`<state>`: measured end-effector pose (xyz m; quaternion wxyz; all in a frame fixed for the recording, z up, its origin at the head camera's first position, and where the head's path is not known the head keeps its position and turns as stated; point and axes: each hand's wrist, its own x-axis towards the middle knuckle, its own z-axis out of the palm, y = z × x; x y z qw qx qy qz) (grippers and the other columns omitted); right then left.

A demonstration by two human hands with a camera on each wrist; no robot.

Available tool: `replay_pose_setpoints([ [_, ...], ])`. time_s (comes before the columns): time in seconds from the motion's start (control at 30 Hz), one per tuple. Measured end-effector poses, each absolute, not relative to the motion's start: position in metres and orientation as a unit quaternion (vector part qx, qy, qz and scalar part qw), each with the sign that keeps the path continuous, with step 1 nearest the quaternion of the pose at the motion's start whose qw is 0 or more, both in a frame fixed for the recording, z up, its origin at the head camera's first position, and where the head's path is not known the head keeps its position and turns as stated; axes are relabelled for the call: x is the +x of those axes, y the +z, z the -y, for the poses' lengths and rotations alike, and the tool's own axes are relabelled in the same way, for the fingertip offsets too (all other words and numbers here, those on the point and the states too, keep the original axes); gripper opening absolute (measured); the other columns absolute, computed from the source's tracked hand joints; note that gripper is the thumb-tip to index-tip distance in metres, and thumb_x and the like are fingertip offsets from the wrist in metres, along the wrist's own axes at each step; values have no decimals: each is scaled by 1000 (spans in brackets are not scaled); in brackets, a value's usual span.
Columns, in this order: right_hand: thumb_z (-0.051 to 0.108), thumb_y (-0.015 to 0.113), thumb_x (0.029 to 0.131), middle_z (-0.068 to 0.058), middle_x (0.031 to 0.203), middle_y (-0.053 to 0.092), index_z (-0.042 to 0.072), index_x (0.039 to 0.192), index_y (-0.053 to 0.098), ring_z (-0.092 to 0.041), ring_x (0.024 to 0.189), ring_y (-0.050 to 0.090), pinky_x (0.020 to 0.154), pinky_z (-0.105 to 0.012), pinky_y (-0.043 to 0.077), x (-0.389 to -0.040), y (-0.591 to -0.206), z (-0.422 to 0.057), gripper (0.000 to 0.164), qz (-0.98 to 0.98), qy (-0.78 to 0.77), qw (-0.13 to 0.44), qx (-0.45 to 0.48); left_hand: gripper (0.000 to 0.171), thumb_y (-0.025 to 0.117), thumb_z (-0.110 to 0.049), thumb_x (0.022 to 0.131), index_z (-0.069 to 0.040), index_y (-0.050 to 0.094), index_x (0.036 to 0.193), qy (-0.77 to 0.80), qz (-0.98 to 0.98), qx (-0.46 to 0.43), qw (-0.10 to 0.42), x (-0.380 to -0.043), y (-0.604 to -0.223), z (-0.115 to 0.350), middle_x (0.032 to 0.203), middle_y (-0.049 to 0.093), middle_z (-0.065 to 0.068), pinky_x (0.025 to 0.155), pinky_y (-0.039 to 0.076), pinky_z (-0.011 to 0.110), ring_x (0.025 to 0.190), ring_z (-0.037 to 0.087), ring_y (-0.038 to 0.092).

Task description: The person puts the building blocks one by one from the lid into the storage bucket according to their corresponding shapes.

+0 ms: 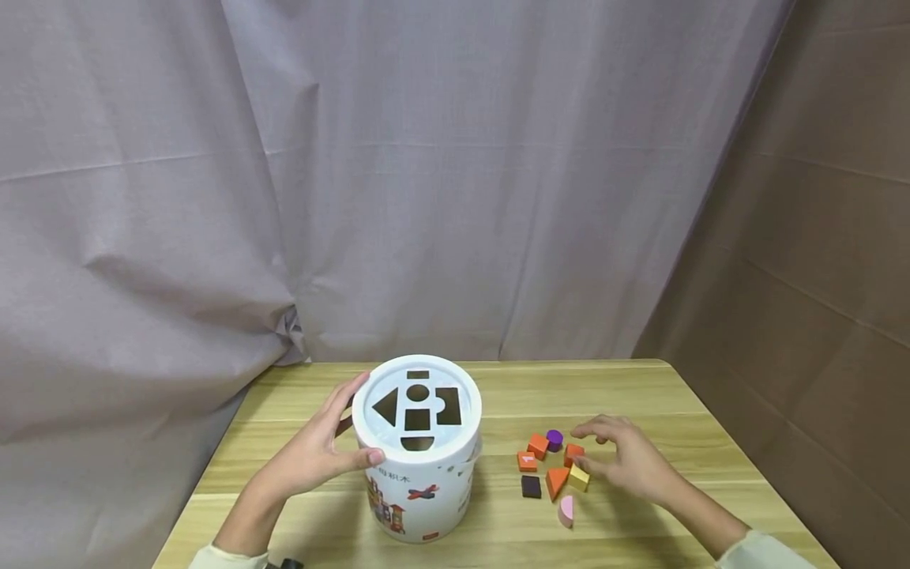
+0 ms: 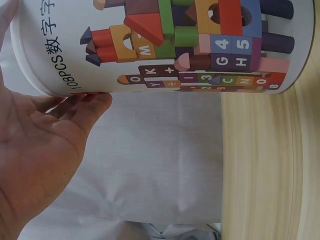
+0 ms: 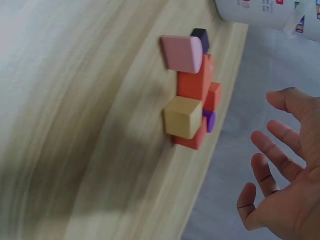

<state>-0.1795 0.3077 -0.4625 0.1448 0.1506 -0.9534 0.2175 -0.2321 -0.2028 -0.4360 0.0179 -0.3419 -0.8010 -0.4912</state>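
Note:
My left hand holds the white block bucket at its upper left side, thumb at the front below the rim and fingers around the back. The bucket's light lid has several shaped holes. My right hand, fingers apart and holding nothing, hovers beside a small group of blocks. Nearest to it are a yellow block and an orange-red block. Around these lie an orange triangle block, a pink rounded block, a black block and a purple cylinder.
Two more orange blocks, one marked with a 1 and one plain, lie between the bucket and my right hand. The wooden table ends at a grey curtain behind, with brown cloth on the right.

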Motion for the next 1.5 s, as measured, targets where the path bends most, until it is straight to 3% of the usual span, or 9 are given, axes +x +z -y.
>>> replay_pose_setpoints([
  [0.4, 22, 96, 86, 2, 114, 79, 14, 119, 82, -19, 99, 65, 82, -34, 56, -172, -480, -320, 37, 956, 232, 113, 139, 119, 96, -26, 87, -24, 18, 178, -493, 801, -340, 18, -231, -434, 204, 179, 28, 17, 123, 44, 68, 162, 50, 34],
  [0.73, 18, 97, 83, 3, 115, 77, 13, 119, 81, -22, 103, 66, 86, -37, 61, -179, -495, -325, 40, 957, 257, 63, 121, 118, 95, -26, 88, -22, 19, 178, -491, 800, -344, 30, -233, -434, 204, 178, 29, 18, 122, 44, 69, 162, 52, 34],
  [1.0, 23, 98, 83, 10, 110, 74, 15, 118, 81, -18, 101, 62, 82, -26, 53, -177, -510, -324, 40, 961, 244, 57, 119, 118, 95, -29, 90, -20, 18, 178, -489, 802, -343, 20, -231, -435, 204, 177, 28, 21, 123, 44, 69, 162, 54, 34],
  [1.5, 18, 100, 80, 8, 100, 72, 13, 111, 81, -14, 93, 62, 78, -26, 54, -178, -515, -323, 37, 964, 238, 72, 99, 119, 95, -26, 88, -24, 18, 178, -502, 794, -342, 18, -232, -438, 203, 178, 29, 17, 124, 43, 69, 162, 51, 35],
])
